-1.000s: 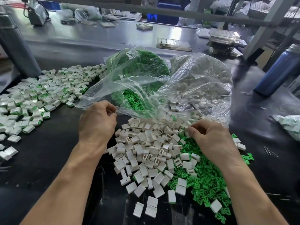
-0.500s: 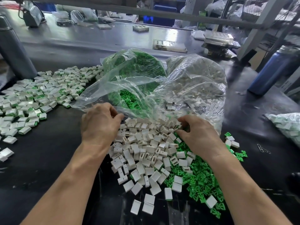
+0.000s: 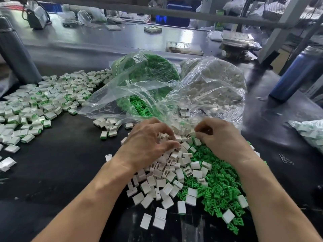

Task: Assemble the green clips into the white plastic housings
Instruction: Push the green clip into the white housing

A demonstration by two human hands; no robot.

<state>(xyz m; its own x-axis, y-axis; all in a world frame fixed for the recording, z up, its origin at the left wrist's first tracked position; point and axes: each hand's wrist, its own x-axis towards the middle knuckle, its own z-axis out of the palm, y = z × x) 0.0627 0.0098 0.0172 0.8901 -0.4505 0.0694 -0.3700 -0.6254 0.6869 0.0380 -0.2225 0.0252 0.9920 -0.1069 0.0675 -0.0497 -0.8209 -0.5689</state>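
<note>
The white housings (image 3: 167, 173) lie heaped on the black table (image 3: 57, 172), with the loose green clips (image 3: 216, 187) piled just beside them on the right. Both look light, stiff and small, likely easy to scatter, so each is best pinched by its flat sides. The left hand (image 3: 146, 144) curls over the top of the white heap, fingers bent around a few housings. The right hand (image 3: 220, 138) pinches at pieces near the bag (image 3: 209, 91) mouth; what it holds cannot be told. Compared with a second ago, both hands have moved inward from the plastic to the pile
</note>
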